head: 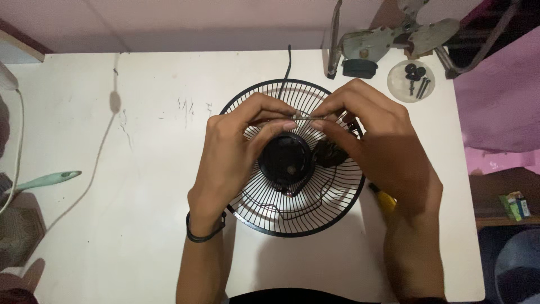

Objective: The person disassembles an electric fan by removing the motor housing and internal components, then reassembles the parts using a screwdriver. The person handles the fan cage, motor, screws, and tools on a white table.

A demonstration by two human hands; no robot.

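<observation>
At centre frame, a left hand (233, 149) and a right hand (382, 149) meet over a black wire fan guard (337, 208) lying flat on a white table (112, 169). Fingertips of both hands pinch the ends of a thin metal pin (308, 117), its long axis running left to right, just above the black motor hub (285, 159). Farther back, upper right, a small dish of screws (410, 80) sits beside grey fan blades (394, 39).

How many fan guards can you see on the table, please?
1: the black wire fan guard lies at the table's centre, beneath both hands; none other shows.
</observation>
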